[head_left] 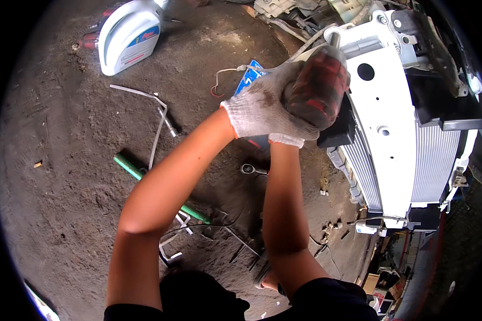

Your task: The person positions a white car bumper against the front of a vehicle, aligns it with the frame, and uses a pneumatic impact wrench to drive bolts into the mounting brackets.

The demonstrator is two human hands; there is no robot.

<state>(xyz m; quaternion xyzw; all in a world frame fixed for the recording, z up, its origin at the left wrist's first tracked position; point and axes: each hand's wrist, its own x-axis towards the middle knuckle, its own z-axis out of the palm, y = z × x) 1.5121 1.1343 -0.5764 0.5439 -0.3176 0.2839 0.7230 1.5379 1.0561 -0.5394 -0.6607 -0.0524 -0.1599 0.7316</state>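
A worn red and black power wrench (pixel 318 88) is held up at the front frame of a vehicle, its metal end pointing at the frame's upper part. My left hand (pixel 268 101), in a pale knitted work glove, is closed against the side of the tool. My right hand (pixel 287 140) reaches up beneath it; only the glove's cuff shows, and the fingers are hidden behind the left hand and the tool. Beside them stands the white vehicle front panel (pixel 385 107), with finned radiator surfaces (pixel 436 160) alongside it.
On the dirt-stained floor lie a ratchet (pixel 249 169), a socket extension (pixel 168 124), a green strip (pixel 128 166) and bent pale strips (pixel 156 142). A white jug (pixel 128 43) stands far left, near another red tool (pixel 89 41). Vehicle parts (pixel 276 6) are heaped at the back.
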